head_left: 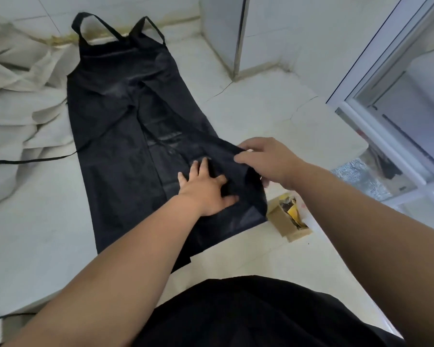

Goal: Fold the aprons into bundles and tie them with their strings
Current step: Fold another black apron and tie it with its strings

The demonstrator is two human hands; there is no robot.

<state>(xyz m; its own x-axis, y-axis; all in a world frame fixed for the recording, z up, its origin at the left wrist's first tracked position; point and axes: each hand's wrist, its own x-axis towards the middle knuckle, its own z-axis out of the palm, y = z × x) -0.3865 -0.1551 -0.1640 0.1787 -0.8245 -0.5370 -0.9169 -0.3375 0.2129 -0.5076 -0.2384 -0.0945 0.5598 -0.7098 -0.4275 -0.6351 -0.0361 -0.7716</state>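
Note:
A black apron (125,121) lies spread lengthwise on the white counter (40,234), its neck straps at the far end. Its right side is turned in over the middle. My left hand (206,190) presses flat on the lower part with fingers spread. My right hand (263,159) grips the folded right edge of the apron and lifts it a little off the counter. A black apron string (33,160) trails out to the left across the counter.
Crumpled cream cloth (18,101) is heaped at the left. A small open cardboard box (288,219) with yellow scraps sits by the apron's lower right corner. A window frame (391,116) stands at the right; tiled walls close the far side.

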